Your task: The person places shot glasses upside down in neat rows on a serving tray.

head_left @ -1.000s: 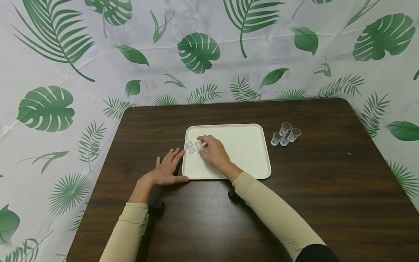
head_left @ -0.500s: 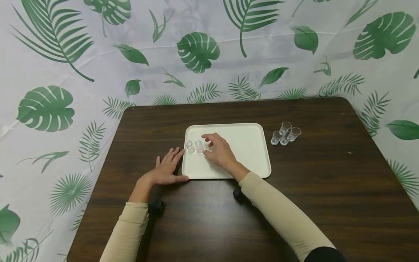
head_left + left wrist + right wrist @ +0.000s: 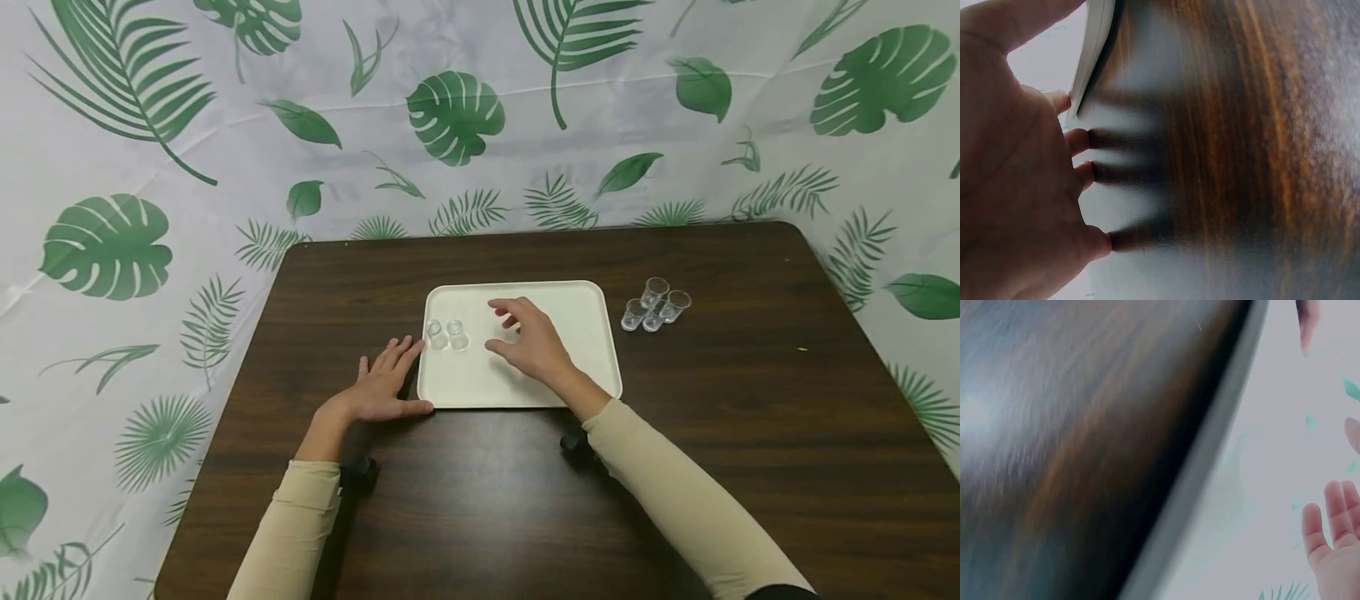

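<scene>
Two small clear cups stand side by side, narrow end up, near the left edge of a cream tray. My right hand hovers over the tray to the right of them, thumb and fingers spread apart, holding nothing. In the right wrist view, loose fingers show beside the tray's edge. My left hand rests on the table with its fingers spread, index finger and thumb at the tray's left side. The left wrist view shows its fingertips down on the wood.
Several more clear cups stand close together on the dark wooden table, to the right of the tray. Behind the table hangs a white cloth with green leaf prints. A small yellow speck lies at the table's right.
My right hand has let go of the right-hand cup on the tray and moved right, its fingers spreading wider. The left hand has stayed in place.
</scene>
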`<state>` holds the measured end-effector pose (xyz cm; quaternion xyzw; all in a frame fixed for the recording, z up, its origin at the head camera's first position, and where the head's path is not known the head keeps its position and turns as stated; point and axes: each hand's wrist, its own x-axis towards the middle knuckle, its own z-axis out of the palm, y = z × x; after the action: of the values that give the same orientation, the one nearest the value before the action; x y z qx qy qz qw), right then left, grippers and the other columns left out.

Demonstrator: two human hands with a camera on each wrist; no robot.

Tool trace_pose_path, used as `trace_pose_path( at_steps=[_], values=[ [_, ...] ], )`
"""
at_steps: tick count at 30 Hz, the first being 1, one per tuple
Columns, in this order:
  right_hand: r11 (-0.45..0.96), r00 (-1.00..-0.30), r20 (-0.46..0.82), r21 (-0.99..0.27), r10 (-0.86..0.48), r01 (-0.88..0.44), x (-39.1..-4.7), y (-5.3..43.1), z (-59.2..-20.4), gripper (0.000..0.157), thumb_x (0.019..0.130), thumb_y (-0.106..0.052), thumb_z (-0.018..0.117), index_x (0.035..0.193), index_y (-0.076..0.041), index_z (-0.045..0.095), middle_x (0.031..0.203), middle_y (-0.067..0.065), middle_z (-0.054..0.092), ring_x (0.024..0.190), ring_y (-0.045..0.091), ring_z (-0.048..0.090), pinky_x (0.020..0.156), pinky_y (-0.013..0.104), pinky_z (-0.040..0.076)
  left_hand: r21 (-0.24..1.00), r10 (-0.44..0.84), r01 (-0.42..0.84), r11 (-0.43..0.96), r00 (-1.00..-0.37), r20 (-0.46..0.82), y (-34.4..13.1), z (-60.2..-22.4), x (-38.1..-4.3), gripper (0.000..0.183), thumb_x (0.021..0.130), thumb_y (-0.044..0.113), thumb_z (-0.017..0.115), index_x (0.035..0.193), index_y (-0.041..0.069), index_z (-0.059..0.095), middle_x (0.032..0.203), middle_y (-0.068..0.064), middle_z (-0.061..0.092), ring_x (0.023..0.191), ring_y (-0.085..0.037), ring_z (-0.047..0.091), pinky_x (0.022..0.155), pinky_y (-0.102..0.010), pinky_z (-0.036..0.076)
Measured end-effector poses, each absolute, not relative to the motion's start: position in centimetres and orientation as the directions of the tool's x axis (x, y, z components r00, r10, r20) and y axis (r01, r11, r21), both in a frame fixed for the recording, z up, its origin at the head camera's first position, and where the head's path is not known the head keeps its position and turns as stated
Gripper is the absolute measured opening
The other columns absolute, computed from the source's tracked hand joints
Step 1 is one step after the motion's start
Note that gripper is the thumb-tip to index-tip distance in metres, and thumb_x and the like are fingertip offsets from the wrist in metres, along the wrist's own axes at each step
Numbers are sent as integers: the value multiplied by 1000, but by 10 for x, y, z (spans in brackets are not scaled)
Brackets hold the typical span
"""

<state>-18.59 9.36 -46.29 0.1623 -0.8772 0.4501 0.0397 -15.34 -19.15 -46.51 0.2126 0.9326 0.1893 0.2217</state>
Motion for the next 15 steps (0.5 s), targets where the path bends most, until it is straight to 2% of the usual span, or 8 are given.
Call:
trace_pose_path(
  at_steps=[8,15],
  values=[
    [483,-952,271,-821,-142,-305,-183,136,-451,55,78,-12,79,129,-11,59,115,13,61,96,27,61,80,46,50,434,482,322,841,-810,-332,-193,-466,-154,102,83,61,62,156,18,3,161,-11,0,146,-34,-5,103,-72,-2],
    [522,-943,330,-797,-46,-304,-179,177,-442,45,82,-14,76,124,-10,62,110,9,61,97,30,60,80,45,49,449,488,320,834,-807,-331,-192,-467,-154,103,83,60,62,156,18,3,161,-12,0,146,-35,-5,103,-72,-3]
  ],
)
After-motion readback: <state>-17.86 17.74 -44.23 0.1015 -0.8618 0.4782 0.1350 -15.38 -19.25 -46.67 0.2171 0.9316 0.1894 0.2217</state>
